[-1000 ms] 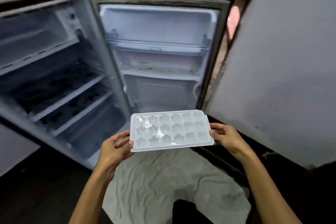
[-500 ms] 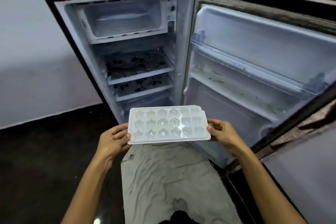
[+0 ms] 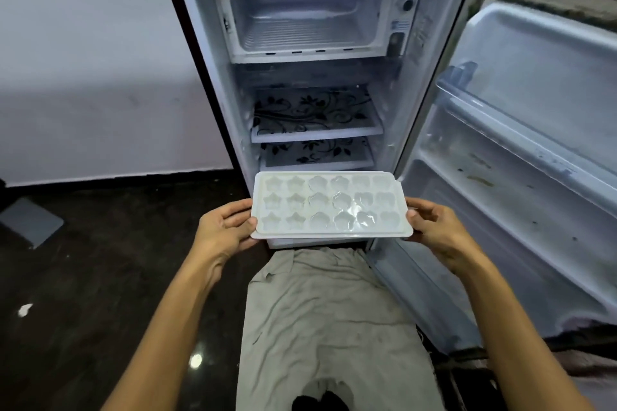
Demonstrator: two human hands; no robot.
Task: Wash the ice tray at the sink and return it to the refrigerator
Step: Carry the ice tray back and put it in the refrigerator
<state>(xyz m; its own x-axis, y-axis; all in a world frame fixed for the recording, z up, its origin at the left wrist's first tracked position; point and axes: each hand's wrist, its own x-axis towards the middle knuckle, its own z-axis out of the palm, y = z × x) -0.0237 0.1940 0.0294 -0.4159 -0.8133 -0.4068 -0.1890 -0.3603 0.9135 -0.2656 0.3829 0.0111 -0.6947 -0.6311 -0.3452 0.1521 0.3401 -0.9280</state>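
White ice tray [image 3: 330,205] held level before the open refrigerator [image 3: 317,77] at 12 o'clock, left hand [image 3: 224,227] gripping its 9 o'clock end, right hand [image 3: 434,227] its 3 o'clock end, moulds seemingly empty, grey cloth [image 3: 330,320] on the floor at 6 o'clock.

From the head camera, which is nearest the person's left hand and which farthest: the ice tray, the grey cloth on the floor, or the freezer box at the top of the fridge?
1. Ice tray: gripped by the left hand at its left edge.
2. Grey cloth: on the floor, below and to the right.
3. Freezer box: at the fridge's top, farthest.
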